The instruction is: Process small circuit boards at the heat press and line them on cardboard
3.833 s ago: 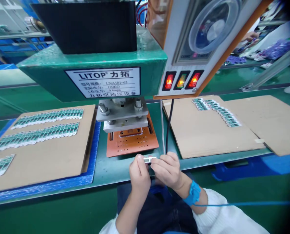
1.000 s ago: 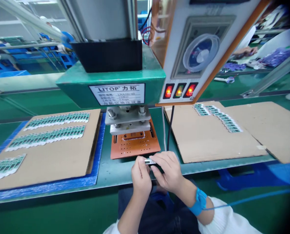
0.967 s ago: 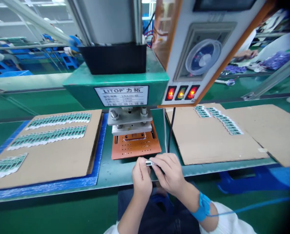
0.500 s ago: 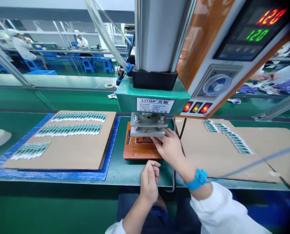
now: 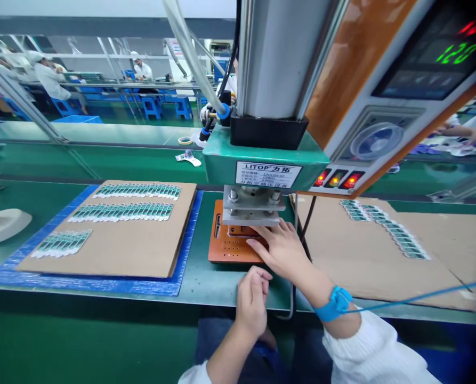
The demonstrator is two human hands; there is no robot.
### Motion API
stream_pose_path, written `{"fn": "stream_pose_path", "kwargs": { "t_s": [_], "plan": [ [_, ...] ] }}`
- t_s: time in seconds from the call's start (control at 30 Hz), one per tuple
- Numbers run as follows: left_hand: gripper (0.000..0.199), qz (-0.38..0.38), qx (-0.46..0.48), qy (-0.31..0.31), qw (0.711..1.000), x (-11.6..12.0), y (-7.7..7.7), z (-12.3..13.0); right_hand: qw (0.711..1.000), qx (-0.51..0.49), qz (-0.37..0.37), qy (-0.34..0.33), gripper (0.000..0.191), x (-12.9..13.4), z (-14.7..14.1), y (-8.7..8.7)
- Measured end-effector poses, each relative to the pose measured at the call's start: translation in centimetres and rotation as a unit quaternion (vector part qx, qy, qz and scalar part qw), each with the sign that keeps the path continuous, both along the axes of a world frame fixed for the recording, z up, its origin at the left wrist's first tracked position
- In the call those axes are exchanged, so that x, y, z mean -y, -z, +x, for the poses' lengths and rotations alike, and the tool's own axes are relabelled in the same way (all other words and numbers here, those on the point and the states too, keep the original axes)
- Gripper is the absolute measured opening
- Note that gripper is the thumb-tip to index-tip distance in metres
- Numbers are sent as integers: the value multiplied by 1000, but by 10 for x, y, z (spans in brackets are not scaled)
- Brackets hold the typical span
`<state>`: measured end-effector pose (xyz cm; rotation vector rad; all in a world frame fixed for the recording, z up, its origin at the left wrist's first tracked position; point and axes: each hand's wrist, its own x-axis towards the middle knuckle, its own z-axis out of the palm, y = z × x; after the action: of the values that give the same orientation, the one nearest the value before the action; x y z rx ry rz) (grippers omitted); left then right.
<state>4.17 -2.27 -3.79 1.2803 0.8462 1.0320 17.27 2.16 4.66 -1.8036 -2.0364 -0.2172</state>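
At a press (image 5: pixel 222 165), we see the right hand (image 5: pixel 282 252) (a blue band (image 5: pixel 336 304) circles its wrist), fingers spread apart, over the right edge of the orange plate (image 5: pixel 218 252), which lies beneath the metal block (image 5: pixel 250 216) on the desk (image 5: pixel 211 290). The left hand (image 5: pixel 251 303) curls, thumb and fingers together, by the desk's front edge. Small boards (image 5: pixel 137 191) line the left cardboard's (image 5: pixel 129 253) back edge.

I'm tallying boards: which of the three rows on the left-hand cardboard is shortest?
The front row, at the near side of the cardboard; the middle row and back row both run clearly longer.
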Motion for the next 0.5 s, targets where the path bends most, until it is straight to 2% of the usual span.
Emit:
{"fn": "stream_pose_path", "kwargs": {
  "t_s": [0.2,0.3,0.4,0.5],
  "plan": [
    [56,-3,-5,-4,1000,-1,-1,0,998,-56,-18,-7,34,-2,2,2],
    [56,-2,-9,-6,1000,-2,-1,1,989,-149,-5,-4,34,3,1,10],
    [58,5,-24,-14,1000,-4,0,2,947,-318,53,16,39,17,-3,30],
    [59,1,-32,-18,999,-6,1,4,870,-476,93,86,43,35,-6,56]
  ]
}}
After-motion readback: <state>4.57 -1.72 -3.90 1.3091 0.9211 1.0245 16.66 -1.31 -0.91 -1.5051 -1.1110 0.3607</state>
